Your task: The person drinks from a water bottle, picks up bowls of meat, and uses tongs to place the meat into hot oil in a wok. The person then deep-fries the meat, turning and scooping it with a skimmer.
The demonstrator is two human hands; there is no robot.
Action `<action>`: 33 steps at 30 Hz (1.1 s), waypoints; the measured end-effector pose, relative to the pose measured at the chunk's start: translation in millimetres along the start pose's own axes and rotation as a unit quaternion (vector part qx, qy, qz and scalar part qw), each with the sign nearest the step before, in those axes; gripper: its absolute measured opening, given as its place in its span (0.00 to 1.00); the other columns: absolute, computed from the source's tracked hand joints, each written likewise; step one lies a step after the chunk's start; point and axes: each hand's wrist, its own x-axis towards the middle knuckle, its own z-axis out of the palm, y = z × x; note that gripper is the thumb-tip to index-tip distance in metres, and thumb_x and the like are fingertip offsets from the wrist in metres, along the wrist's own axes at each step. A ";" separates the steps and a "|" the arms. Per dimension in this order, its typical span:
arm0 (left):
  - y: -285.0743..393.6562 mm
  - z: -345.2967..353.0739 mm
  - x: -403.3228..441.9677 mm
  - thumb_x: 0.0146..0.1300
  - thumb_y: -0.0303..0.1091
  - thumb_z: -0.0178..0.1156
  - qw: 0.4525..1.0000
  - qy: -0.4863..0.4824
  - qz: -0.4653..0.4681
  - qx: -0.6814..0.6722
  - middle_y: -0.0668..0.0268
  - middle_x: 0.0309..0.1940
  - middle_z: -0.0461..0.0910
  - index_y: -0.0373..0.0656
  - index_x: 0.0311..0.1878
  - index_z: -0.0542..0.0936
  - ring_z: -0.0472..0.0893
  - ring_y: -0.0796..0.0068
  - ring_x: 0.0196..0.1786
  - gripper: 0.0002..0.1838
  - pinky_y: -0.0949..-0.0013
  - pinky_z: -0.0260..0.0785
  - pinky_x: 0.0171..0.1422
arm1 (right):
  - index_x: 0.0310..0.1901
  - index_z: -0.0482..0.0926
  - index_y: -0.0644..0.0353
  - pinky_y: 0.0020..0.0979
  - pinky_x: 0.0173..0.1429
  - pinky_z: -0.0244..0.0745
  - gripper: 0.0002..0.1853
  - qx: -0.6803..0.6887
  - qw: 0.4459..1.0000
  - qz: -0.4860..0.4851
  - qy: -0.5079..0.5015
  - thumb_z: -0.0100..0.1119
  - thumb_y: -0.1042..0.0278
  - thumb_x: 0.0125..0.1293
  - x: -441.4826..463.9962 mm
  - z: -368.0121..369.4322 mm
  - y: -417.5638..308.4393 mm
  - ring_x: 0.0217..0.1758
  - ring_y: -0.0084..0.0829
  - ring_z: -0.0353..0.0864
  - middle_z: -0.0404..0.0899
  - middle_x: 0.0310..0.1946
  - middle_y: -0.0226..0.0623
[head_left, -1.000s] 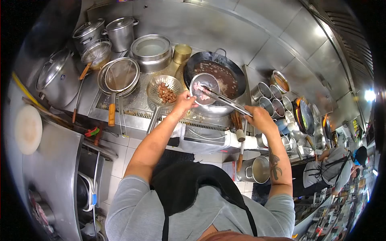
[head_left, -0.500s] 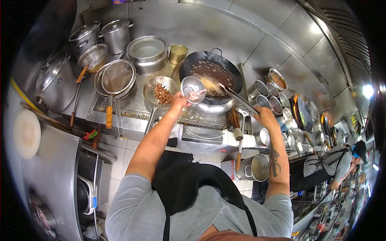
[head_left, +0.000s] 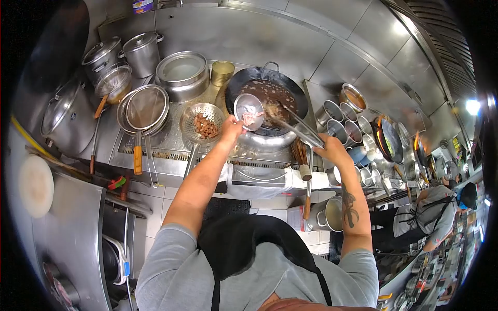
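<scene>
My left hand point(head_left: 233, 126) grips the edge of a small metal bowl point(head_left: 243, 103), tilted at the front of the wok. Pale pink raw meat strips point(head_left: 253, 118) lie at the bowl's right side. My right hand point(head_left: 332, 151) is closed around long metal tongs point(head_left: 304, 133), whose tips reach into the wok with their arms apart. Dark oil with pale bubbles point(head_left: 271, 94) fills the black wok point(head_left: 294, 85). Left of the bowl, a perforated strainer point(head_left: 193, 112) holds browned fried pieces point(head_left: 206, 127).
Behind stand a large pot point(head_left: 182, 78) and a yellowish can point(head_left: 222, 72). Round mesh strainers point(head_left: 148, 106) rest at left. Several metal containers point(head_left: 336, 129) crowd the right, near a bamboo brush point(head_left: 301, 158). A co-worker point(head_left: 428, 212) stands farther right.
The tongs' arms have spread apart, and their tips have shifted within the wok. The pale froth near them has shrunk. My left hand still holds the bowl, turned more toward the wok.
</scene>
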 end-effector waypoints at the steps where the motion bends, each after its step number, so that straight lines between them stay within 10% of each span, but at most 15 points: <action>1: -3.7 2.0 5.3 0.61 0.22 0.60 1.000 -0.009 0.011 0.001 0.64 0.28 0.74 0.42 0.28 0.67 0.79 0.73 0.28 0.11 0.69 0.79 0.28 | 0.54 0.78 0.66 0.46 0.49 0.75 0.27 -0.009 1.000 -0.003 -0.007 0.69 0.60 0.54 2.2 -1.6 -9.8 0.44 0.54 0.82 0.82 0.37 0.56; 12: -11.2 23.2 16.0 0.58 0.26 0.61 0.993 0.013 0.088 0.073 0.64 0.20 0.73 0.41 0.26 0.66 0.78 0.73 0.21 0.12 0.68 0.77 0.25 | 0.37 0.82 0.62 0.49 0.49 0.78 0.10 -0.175 0.984 -0.015 -0.009 0.60 0.67 0.56 33.4 27.1 -19.9 0.43 0.53 0.83 0.83 0.36 0.54; 33: -33.2 0.4 40.1 0.56 0.27 0.59 0.976 0.037 0.146 0.158 0.59 0.17 0.74 0.42 0.27 0.67 0.76 0.67 0.19 0.09 0.63 0.65 0.22 | 0.44 0.80 0.68 0.47 0.54 0.75 0.19 -0.097 0.990 0.106 0.001 0.67 0.62 0.56 12.3 30.8 39.7 0.48 0.55 0.81 0.82 0.39 0.59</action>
